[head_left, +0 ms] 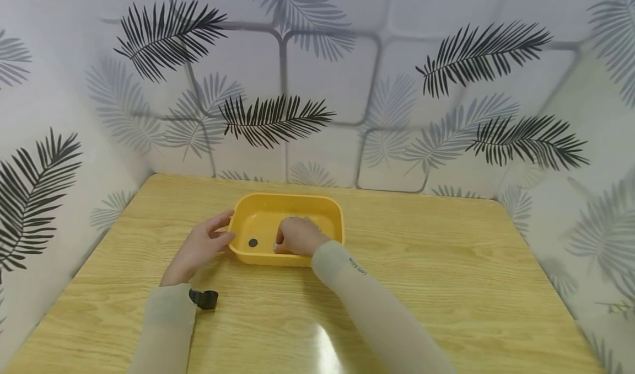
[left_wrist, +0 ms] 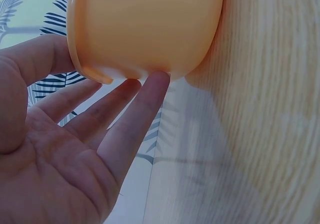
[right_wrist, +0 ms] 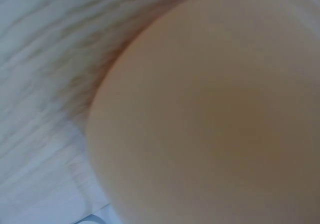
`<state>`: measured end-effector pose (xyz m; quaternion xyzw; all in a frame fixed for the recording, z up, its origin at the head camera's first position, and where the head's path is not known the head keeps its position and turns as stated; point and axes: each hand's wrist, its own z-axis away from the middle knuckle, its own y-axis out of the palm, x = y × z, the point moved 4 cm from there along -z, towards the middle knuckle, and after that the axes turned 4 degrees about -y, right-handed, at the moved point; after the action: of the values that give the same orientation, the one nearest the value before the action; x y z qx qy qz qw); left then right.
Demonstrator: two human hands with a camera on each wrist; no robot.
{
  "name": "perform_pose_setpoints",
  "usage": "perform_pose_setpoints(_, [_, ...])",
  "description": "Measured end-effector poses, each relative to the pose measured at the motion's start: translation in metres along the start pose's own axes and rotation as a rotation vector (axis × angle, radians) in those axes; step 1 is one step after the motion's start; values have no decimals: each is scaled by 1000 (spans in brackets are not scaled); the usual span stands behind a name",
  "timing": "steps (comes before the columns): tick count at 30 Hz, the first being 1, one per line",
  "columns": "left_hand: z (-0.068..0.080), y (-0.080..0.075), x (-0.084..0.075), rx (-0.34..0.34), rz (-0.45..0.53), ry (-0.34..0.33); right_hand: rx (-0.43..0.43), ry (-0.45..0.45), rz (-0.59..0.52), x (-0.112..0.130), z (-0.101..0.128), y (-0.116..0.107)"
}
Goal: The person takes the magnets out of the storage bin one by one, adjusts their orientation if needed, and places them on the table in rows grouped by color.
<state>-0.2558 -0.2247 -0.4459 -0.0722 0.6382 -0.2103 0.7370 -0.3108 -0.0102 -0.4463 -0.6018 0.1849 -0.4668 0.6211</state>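
A yellow plastic basin (head_left: pixel 292 197) with rounded corners lies on the wooden table. At its left end my left hand (head_left: pixel 205 247) holds it, thumb at the rim and fingertips against the outer wall, as the left wrist view also shows. My right hand (head_left: pixel 300 235) reaches inside, fingers bent down to the floor of the basin, with a small pale thing (head_left: pixel 275 246) at the fingertips. What kind of thing it is I cannot tell. Left of that hand lies a small dark disc (head_left: pixel 253 242). The right wrist view shows only blurred basin wall (right_wrist: pixel 210 114) and tabletop.
The wood-grain table (head_left: pixel 426 286) extends on both sides of the basin. Behind it and at the sides hangs a pale covering with a leaf pattern (head_left: pixel 278 117). A black wrist device (head_left: pixel 204 299) sits at the left sleeve's cuff.
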Motion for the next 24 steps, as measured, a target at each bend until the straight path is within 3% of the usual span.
perform_pose_setpoints(5, [-1,0,0,2,3,-5,-5,11,-34,-2,0,0])
perform_pose_setpoints(13, [-2,1,0,-2,0,-6,-75,28,-206,-5,0,2])
perform_pose_setpoints(19, [-1,2,1,-9,-11,-17,-174,-57,-206,-4,0,0])
perform_pose_setpoints(24, [-1,1,-1,-13,-30,-20,-195,-77,-199,-1,1,-4])
